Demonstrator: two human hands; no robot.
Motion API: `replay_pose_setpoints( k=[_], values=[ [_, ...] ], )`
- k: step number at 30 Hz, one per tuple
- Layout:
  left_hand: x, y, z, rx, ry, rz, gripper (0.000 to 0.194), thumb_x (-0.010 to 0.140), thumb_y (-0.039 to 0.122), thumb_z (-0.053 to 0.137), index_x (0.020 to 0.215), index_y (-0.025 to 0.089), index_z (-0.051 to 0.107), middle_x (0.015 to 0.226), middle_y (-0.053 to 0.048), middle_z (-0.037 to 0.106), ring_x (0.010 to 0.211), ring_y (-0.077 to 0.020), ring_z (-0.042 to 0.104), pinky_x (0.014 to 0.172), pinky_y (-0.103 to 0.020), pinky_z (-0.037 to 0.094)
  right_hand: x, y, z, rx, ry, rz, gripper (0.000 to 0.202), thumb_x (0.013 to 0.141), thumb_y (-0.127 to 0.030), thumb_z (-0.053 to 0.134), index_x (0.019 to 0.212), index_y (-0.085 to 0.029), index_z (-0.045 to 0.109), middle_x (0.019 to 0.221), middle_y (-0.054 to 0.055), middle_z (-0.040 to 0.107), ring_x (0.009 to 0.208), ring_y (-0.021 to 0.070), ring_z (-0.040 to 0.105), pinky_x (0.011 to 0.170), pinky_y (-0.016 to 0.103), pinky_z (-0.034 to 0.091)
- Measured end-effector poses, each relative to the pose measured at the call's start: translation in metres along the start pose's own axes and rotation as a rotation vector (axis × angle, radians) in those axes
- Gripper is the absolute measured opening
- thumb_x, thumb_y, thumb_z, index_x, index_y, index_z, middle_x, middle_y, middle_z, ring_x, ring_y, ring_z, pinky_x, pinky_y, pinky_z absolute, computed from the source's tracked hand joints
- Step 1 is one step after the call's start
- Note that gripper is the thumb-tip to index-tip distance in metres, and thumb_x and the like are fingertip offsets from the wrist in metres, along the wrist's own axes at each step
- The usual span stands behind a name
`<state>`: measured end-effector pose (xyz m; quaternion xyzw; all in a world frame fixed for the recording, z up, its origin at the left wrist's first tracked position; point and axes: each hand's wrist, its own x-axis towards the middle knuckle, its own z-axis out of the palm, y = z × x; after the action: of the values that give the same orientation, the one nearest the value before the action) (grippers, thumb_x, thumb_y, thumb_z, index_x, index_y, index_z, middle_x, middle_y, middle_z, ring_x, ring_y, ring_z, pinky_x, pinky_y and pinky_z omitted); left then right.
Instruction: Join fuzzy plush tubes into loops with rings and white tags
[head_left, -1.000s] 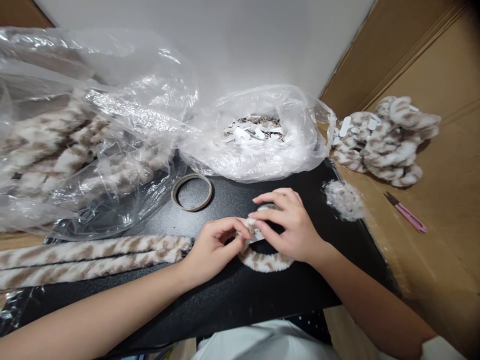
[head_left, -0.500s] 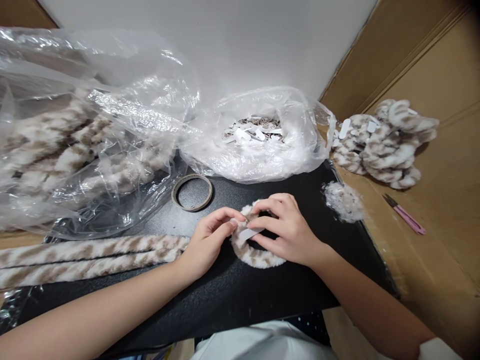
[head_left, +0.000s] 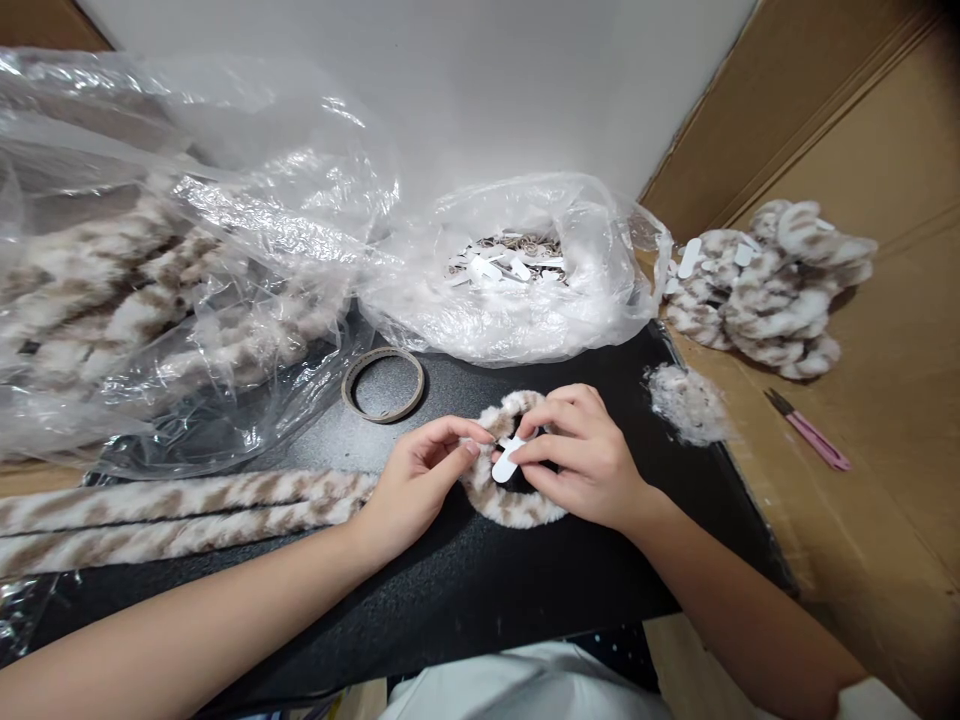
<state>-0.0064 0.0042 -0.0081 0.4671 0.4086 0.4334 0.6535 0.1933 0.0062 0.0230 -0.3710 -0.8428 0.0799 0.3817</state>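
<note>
A fluffy white-and-brown plush ring (head_left: 517, 510) lies on the black table in front of me. My left hand (head_left: 420, 475) pinches the ring's left side between thumb and forefinger. My right hand (head_left: 581, 455) reaches over the ring's right side, its fingertips closed on a small white tag (head_left: 506, 462) above the opening. Whether the tag is fastened to the ring is hidden by the fingers. Two straight plush strips (head_left: 225, 510) of the same fabric lie to the left of my left hand.
A cardboard ring (head_left: 382, 385) lies behind my left hand. At the back stand a plastic bag (head_left: 510, 330) of tags and metal clasps and a larger bag (head_left: 225, 220) of plush strips. Tagged plush pieces (head_left: 780, 290), a fluff clump (head_left: 686, 402) and pink thread snips (head_left: 814, 435) lie right.
The white tag has turned from lying slantwise to a steeper angle and shows more of its face. My right fingers have shifted slightly, uncovering the ring's far edge. My left hand keeps its pinch.
</note>
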Motion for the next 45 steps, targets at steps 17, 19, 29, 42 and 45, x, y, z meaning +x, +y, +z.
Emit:
replay_pose_setpoints(
  k=[17, 19, 29, 42, 45],
  values=[
    [0.002, 0.005, 0.004, -0.039, -0.011, -0.029, 0.010, 0.077, 0.028, 0.076, 0.083, 0.020, 0.079, 0.085, -0.002, 0.077, 0.079, -0.0133, 0.066, 0.076, -0.021, 0.052, -0.001, 0.003, 0.002, 0.089, -0.028, -0.048, 0.013, 0.082, -0.009, 0.066, 0.074, -0.020, 0.066, 0.083, 0.000, 0.073, 0.083, 0.0168, 0.058, 0.080, 0.036, 0.043],
    [0.002, 0.003, 0.003, -0.054, -0.007, -0.033, 0.010, 0.076, 0.025, 0.077, 0.086, 0.022, 0.079, 0.086, -0.001, 0.077, 0.079, -0.0123, 0.067, 0.075, -0.019, 0.052, -0.002, 0.005, 0.002, 0.082, -0.025, -0.051, 0.014, 0.081, -0.008, 0.066, 0.074, -0.019, 0.065, 0.083, 0.000, 0.073, 0.084, 0.0169, 0.057, 0.081, 0.036, 0.042],
    [0.001, 0.000, 0.000, -0.016, 0.005, -0.045, 0.014, 0.078, 0.023, 0.074, 0.092, 0.023, 0.079, 0.091, -0.001, 0.079, 0.082, -0.0123, 0.069, 0.076, -0.018, 0.053, 0.000, 0.001, -0.001, 0.076, -0.060, -0.006, 0.011, 0.077, -0.011, 0.064, 0.081, -0.021, 0.064, 0.081, 0.000, 0.072, 0.082, 0.0186, 0.058, 0.080, 0.038, 0.041],
    [-0.004, 0.000, 0.003, 0.008, -0.174, -0.012, 0.036, 0.086, 0.018, 0.065, 0.122, 0.021, 0.063, 0.119, -0.006, 0.071, 0.110, -0.0159, 0.066, 0.095, -0.024, 0.051, -0.004, -0.001, 0.010, 0.054, -0.089, 0.080, 0.012, 0.085, -0.015, 0.064, 0.094, -0.022, 0.067, 0.087, 0.002, 0.069, 0.084, 0.0182, 0.057, 0.078, 0.035, 0.039],
    [-0.005, 0.000, 0.004, 0.054, -0.185, -0.023, 0.032, 0.086, 0.019, 0.066, 0.118, 0.020, 0.064, 0.114, -0.007, 0.072, 0.104, -0.0153, 0.068, 0.092, -0.024, 0.052, -0.004, -0.002, 0.009, 0.085, -0.086, 0.101, 0.010, 0.083, -0.012, 0.063, 0.088, -0.020, 0.066, 0.085, 0.002, 0.068, 0.083, 0.0184, 0.057, 0.079, 0.036, 0.039]
  ],
)
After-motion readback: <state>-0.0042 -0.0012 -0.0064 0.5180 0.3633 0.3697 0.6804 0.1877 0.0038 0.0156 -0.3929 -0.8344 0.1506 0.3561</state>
